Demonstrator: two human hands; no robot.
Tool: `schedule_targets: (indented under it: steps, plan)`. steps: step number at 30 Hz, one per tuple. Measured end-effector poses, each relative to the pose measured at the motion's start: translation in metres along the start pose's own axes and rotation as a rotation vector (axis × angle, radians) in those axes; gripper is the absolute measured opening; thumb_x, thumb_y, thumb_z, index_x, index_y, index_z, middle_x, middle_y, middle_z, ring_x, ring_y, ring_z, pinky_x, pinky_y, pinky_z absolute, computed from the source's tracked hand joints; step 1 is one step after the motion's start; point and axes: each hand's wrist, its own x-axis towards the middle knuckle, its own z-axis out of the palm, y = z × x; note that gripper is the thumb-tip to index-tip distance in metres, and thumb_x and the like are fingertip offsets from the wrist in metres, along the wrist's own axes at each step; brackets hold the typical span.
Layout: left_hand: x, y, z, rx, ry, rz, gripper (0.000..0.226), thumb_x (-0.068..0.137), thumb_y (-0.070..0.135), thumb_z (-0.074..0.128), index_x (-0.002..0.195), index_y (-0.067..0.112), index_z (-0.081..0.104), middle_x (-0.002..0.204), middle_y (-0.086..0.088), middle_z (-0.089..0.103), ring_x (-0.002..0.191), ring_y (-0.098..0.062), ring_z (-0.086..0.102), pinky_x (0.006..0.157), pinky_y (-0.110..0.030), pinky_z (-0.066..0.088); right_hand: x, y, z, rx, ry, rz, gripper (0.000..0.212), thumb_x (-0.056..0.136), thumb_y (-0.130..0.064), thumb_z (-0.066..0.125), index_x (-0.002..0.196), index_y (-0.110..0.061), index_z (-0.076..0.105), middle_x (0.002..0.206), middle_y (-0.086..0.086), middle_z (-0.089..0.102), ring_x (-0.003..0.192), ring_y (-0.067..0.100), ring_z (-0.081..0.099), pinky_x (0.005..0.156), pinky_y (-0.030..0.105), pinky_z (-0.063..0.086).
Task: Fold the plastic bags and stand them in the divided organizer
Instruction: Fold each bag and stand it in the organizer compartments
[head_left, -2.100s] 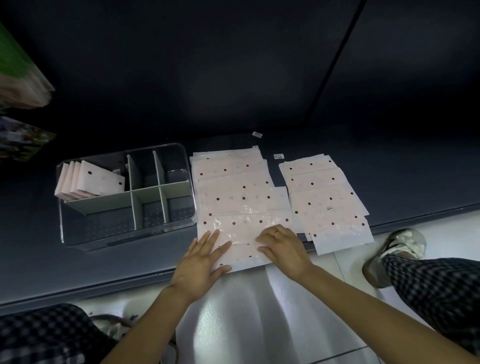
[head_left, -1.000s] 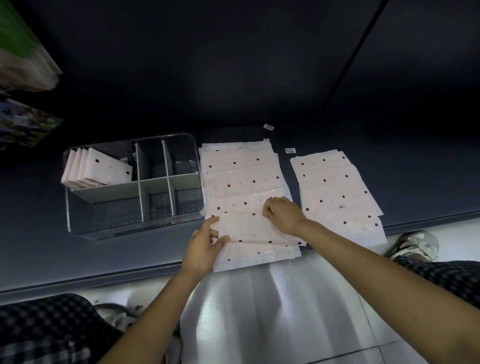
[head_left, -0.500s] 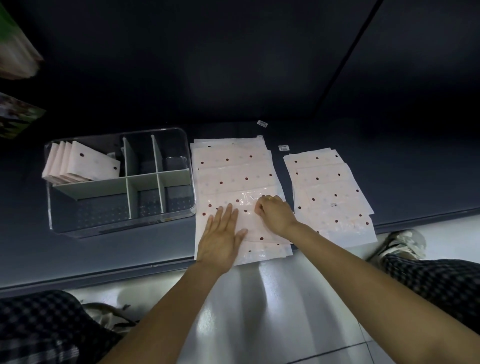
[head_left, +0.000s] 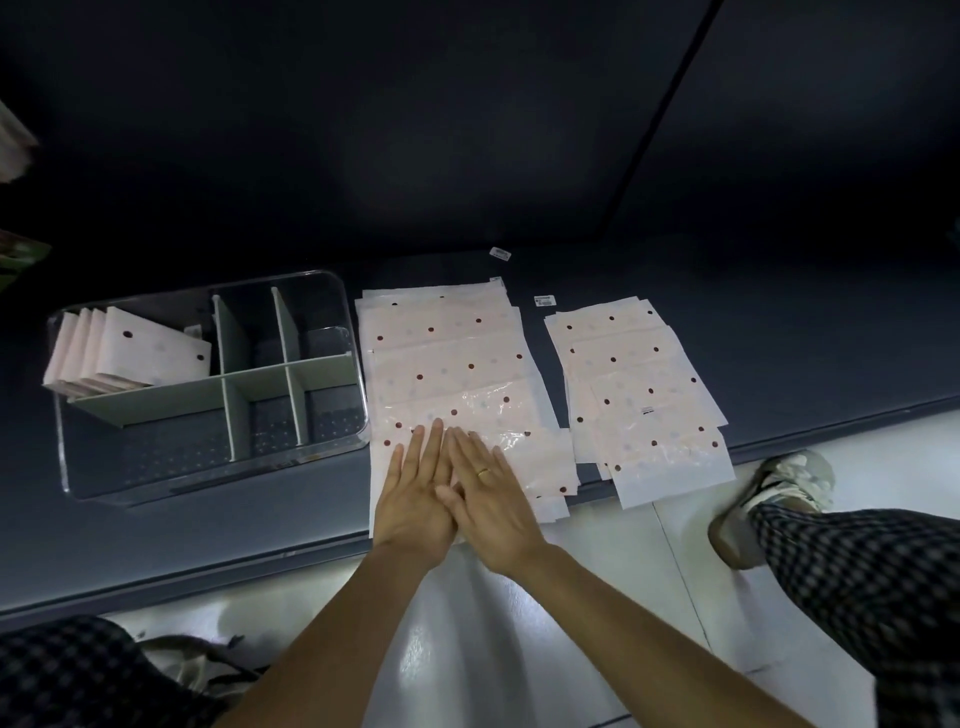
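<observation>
Stickers (head_left: 545, 300) unreadable; both hands' straight fingers (head_left: 435, 447) press flat on dotted bag (head_left: 519, 457).

The scene is dim and fairly sharp, with the dark wall behind nearly black, a soft glow on the pale plastic bags (head_left: 457, 364), bright glare streaking the glossy white floor (head_left: 467, 623) below the arms, and wide-angle bending toward the murky edges.
</observation>
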Motion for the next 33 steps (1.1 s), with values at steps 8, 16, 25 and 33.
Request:
schedule_targets:
  steps: [8, 16, 25, 33]
  plan:
    - [-0.008, -0.014, -0.002, -0.055, 0.012, -0.002, 0.064, 0.087, 0.054, -0.011, 0.139, 0.023, -0.031, 0.149, 0.001, -0.034, 0.136, -0.017, -0.033, 0.114, -0.033, -0.019, -0.021, 0.068, -0.012, -0.176, 0.007, 0.198, 0.069, 0.097, -0.055, 0.014, 0.147, -0.017, -0.014, 0.152, -0.008, -0.023, 0.138, 0.004, -0.027, 0.113, 0.027, -0.019]
    - [-0.022, -0.034, -0.009, -0.009, -0.053, 0.017, 0.073, 0.081, 0.059, -0.014, 0.138, 0.018, -0.034, 0.149, 0.000, -0.036, 0.137, -0.017, -0.032, 0.114, -0.034, -0.018, -0.013, 0.079, -0.042, -0.285, 0.098, 0.176, 0.051, 0.100, -0.040, 0.031, 0.143, -0.012, 0.034, 0.154, 0.001, 0.026, 0.140, 0.015, 0.026, 0.116, 0.028, 0.006]
    - [-0.021, -0.035, -0.009, -0.022, -0.082, 0.034, 0.093, 0.059, 0.066, -0.042, 0.137, 0.017, -0.034, 0.148, -0.002, -0.036, 0.136, -0.019, -0.032, 0.114, -0.036, -0.017, 0.036, 0.070, -0.081, -0.175, -0.139, 0.204, 0.032, 0.086, -0.032, 0.064, 0.114, -0.018, 0.057, 0.117, 0.000, 0.059, 0.117, 0.018, 0.045, 0.098, 0.032, 0.033]
    - [-0.022, -0.033, -0.014, -0.064, 0.021, 0.002, 0.072, 0.096, 0.057, 0.017, 0.141, 0.023, -0.027, 0.151, 0.004, -0.032, 0.137, -0.018, -0.033, 0.112, -0.038, -0.021, 0.040, 0.068, -0.087, -0.151, -0.234, 0.189, 0.025, 0.089, -0.029, 0.060, 0.109, -0.014, 0.060, 0.113, 0.003, 0.059, 0.112, 0.021, 0.045, 0.088, 0.029, 0.035]
